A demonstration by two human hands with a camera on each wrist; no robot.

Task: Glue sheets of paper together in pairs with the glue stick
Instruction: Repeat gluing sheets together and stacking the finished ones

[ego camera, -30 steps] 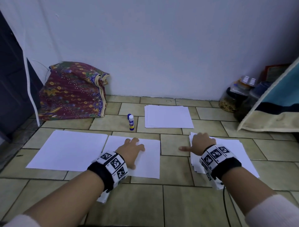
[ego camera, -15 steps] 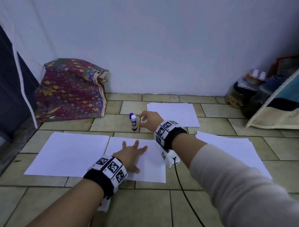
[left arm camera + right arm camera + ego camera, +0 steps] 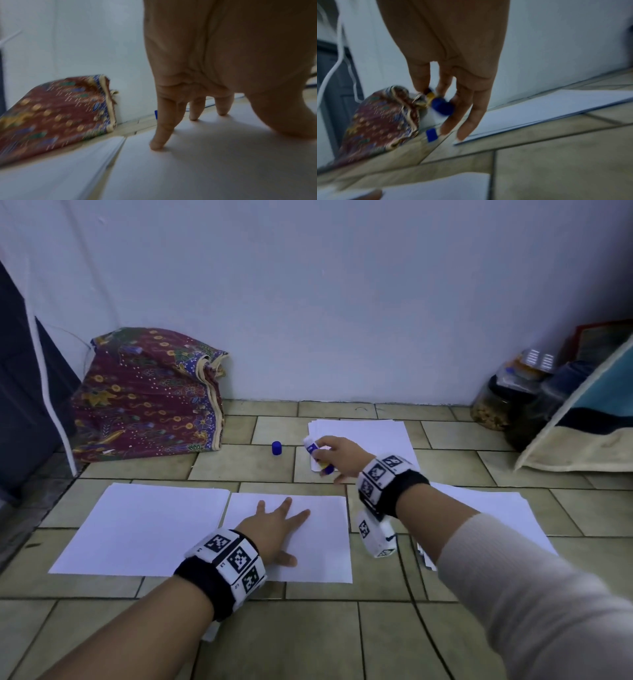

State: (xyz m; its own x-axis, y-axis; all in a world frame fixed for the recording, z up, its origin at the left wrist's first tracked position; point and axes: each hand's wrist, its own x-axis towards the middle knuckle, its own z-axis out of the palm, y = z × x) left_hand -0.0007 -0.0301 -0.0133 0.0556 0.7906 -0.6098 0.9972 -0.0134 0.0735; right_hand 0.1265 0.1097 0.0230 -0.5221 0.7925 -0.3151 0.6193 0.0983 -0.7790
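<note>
Pinning the nearest single sheet (image 3: 318, 549) to the floor (image 3: 479, 628) with the left hand (image 3: 274, 530), fingers spread straight and pressing flat, gripping nothing. Keeping one pile of paper (image 3: 144, 525) just beside that sheet on the left, edges close together, and another pile (image 3: 507, 508) off to the right, partly under the right forearm. Holding the glue stick (image 3: 312, 448) farther out in the right hand (image 3: 342, 457), thumb and fingers curled round the barrel, beyond the far right part of the pinned sheet and over the near left corner of the far stack (image 3: 376, 433), seemingly lifted clear of the floor. Tilting the stick's long axis, white uncapped end pointing up and away to the left, blue base pointing back toward the wrist. Judging from this, needing to bring the stick back toward the body and a little leftward, and to turn the white end downward, before rubbing it on the pinned sheet. Leaving the blue cap (image 3: 276, 448) standing on the floor just left of the stick, apart from it, with the patterned cloth bundle (image 3: 147, 395) farther left against the wall.
</note>
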